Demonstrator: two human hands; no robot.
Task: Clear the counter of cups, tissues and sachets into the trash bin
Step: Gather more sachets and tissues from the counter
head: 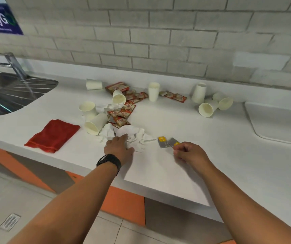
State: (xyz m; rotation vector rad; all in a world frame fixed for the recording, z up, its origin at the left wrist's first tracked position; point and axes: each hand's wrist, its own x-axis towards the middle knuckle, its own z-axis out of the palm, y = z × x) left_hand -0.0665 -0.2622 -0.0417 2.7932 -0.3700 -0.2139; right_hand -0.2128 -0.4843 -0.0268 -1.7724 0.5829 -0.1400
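crumpled tissues (132, 136) lie at the counter (158, 173) front edge just ahead of the left hand (119, 149), whose fingers rest spread on them, while the right hand (188, 153) pinches the nearer grey-yellow sachet (173, 142) just beside.

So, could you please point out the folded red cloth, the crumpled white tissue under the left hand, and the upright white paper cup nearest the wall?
Folded red cloth (53, 135), head view, middle of its top.
Crumpled white tissue (135, 136), head view, bare part beyond the fingers.
Upright white paper cup (153, 93), head view, side wall.
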